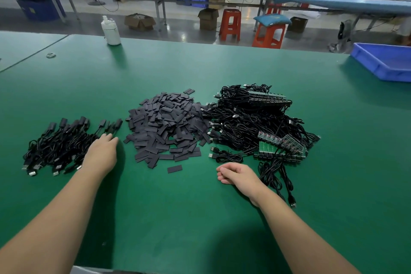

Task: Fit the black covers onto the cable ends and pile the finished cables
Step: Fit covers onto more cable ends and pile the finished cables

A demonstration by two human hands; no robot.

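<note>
Finished cables (pixel 60 142) piled at 9 o'clock on green worktop (pixel 178 218), left hand (pixel 101 154) flat, fingers straight, touching pile's right edge, black covers (pixel 165 125) heaped at 12 o'clock, right hand (pixel 236 176) loosely curled, holding nothing, bare cables (pixel 251 122) at 2 o'clock, blue tray (pixel 387 62) on far right edge, open worktop near front edge.

Matt black covers (pixel 165 128); green matt table (pixel 178 207).

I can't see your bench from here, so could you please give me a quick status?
Left hand open at finished cables. Right hand loosely curled, empty. Covers piled centre; nothing in the way.
</note>
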